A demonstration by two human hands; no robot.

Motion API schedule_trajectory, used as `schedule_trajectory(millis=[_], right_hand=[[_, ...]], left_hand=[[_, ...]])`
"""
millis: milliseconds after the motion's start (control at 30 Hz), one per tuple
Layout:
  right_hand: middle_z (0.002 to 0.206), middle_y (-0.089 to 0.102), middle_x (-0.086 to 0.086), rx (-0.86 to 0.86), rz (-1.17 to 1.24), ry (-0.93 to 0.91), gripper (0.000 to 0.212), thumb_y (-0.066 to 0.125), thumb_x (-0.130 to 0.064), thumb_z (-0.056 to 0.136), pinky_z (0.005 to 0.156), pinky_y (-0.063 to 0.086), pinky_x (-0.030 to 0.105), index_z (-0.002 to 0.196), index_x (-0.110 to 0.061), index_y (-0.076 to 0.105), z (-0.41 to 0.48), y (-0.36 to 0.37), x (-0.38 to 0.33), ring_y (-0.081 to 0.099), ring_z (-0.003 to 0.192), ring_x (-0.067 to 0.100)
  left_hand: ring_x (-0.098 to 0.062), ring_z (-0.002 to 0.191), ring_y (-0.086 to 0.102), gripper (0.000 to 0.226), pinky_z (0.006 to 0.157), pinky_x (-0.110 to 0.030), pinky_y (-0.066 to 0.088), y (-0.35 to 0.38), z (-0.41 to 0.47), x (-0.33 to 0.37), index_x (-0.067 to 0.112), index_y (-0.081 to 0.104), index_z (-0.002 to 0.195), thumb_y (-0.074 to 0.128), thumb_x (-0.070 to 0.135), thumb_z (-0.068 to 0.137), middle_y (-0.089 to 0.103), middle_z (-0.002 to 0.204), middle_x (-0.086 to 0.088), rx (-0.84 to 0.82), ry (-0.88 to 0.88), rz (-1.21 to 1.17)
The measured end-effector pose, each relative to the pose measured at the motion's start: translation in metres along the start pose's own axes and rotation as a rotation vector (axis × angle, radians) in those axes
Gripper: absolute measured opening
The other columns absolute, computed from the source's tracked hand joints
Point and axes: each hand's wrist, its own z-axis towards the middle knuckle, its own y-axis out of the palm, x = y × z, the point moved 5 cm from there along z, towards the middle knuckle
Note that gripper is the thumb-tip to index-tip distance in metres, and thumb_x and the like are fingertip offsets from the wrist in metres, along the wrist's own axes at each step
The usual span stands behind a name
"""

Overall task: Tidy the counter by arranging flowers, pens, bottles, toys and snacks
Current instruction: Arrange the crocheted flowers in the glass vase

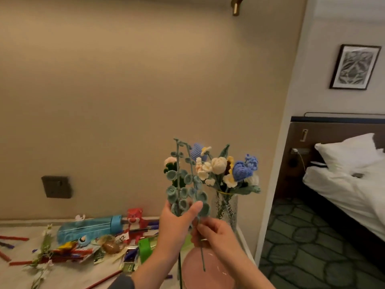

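Counter (pixel 73 276), far left: red sticks (pixel 12 238) scattered about, w/ a loose white-flower sprig (pixel 44 247) lying flat just right of them. Dark wall socket (pixel 56 187) sits above on the beige wall. Next right, blue bottle (pixel 89 229) lies on its side agst the wall, and a red bear toy (pixel 135 219) stands just right of its cap. In front of both is a heap of snack packets (pixel 108 247), w/ a green item (pixel 145 247) at its right edge; can't tell what it is.

Centre: left hand (pixel 177 224) is raised above the counter, fingers & thumb wrapped round teal crochet leaf stems (pixel 181 184) held upright, one stem end hanging below the wrist. Right hand (pixel 214 234) is just beside it & a bit lower, fingertips pinching a thin green stem (pixel 202 257) whose end points down over a pink plate (pixel 208 270) at the near edge.

Behind the right hand, glass vase (pixel 226 207) stands at the counter's right end, holding a crochet bouquet (pixel 229 167) of blue, cream & yellow blooms, close to the held leaves.

Far right, in the room beyond the counter: bed (pixel 343 184) w/ white linen, framed picture (pixel 355 66) on the wall above.
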Motion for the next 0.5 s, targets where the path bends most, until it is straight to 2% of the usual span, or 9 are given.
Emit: schedule_trajectory(millis=[100, 200, 267, 300, 400, 500], right_hand=[[0.075, 0.068, 0.009, 0.060, -0.074, -0.020, 0.016, 0.053, -0.001, 0.095, 0.062, 0.051, 0.024, 0.092, -0.002, 0.069, -0.006, -0.017, -0.011, 0.064, 0.069, 0.018], [0.101, 0.069, 0.006, 0.237, -0.065, -0.125, 0.025, 0.058, -0.006, 0.088, 0.068, 0.058, 0.027, 0.110, -0.015, 0.064, -0.011, -0.039, -0.042, 0.068, 0.090, 0.018], [0.111, 0.068, 0.001, 0.285, -0.107, -0.238, 0.039, 0.064, -0.021, 0.082, 0.077, 0.059, 0.031, 0.121, -0.018, 0.061, -0.016, -0.047, -0.073, 0.067, 0.099, 0.015], [0.112, 0.068, -0.003, 0.299, -0.164, -0.286, 0.041, 0.067, -0.025, 0.082, 0.079, 0.057, 0.028, 0.123, -0.021, 0.060, -0.018, -0.049, -0.088, 0.066, 0.102, 0.011], [0.106, 0.069, -0.010, 0.348, -0.280, -0.393, 0.031, 0.070, -0.026, 0.086, 0.075, 0.053, 0.017, 0.115, -0.029, 0.062, -0.022, -0.049, -0.126, 0.065, 0.098, 0.002], [0.100, 0.072, -0.006, 0.336, -0.338, -0.412, 0.023, 0.073, -0.024, 0.084, 0.077, 0.056, 0.020, 0.103, -0.032, 0.062, -0.016, -0.046, -0.150, 0.069, 0.092, 0.004]], left_hand=[[-0.003, 0.077, 0.070, 0.037, 0.060, -0.014, 0.053, 0.017, 0.004, 0.005, 0.018, 0.062, 0.103, 0.080, 0.006, 0.073, 0.074, 0.091, 0.004, -0.038, 0.028, -0.017], [-0.003, 0.081, 0.070, 0.039, 0.063, -0.014, 0.053, 0.032, 0.009, 0.015, 0.020, 0.061, 0.104, 0.081, 0.007, 0.072, 0.073, 0.092, 0.005, -0.124, 0.073, 0.008], [-0.007, 0.085, 0.070, 0.040, 0.064, -0.017, 0.054, 0.040, 0.011, 0.023, 0.019, 0.062, 0.105, 0.081, 0.006, 0.072, 0.074, 0.092, 0.004, -0.185, 0.108, 0.001], [-0.010, 0.086, 0.071, 0.041, 0.063, -0.018, 0.054, 0.044, 0.012, 0.026, 0.017, 0.062, 0.105, 0.080, 0.002, 0.072, 0.074, 0.092, 0.002, -0.212, 0.120, -0.019], [-0.018, 0.087, 0.072, 0.041, 0.065, -0.024, 0.056, 0.051, 0.015, 0.037, 0.013, 0.063, 0.107, 0.077, -0.005, 0.073, 0.075, 0.093, -0.004, -0.301, 0.157, -0.058], [-0.013, 0.084, 0.071, 0.041, 0.064, -0.020, 0.054, 0.056, 0.020, 0.052, 0.015, 0.063, 0.107, 0.075, -0.006, 0.074, 0.075, 0.090, 0.000, -0.381, 0.202, -0.057]])
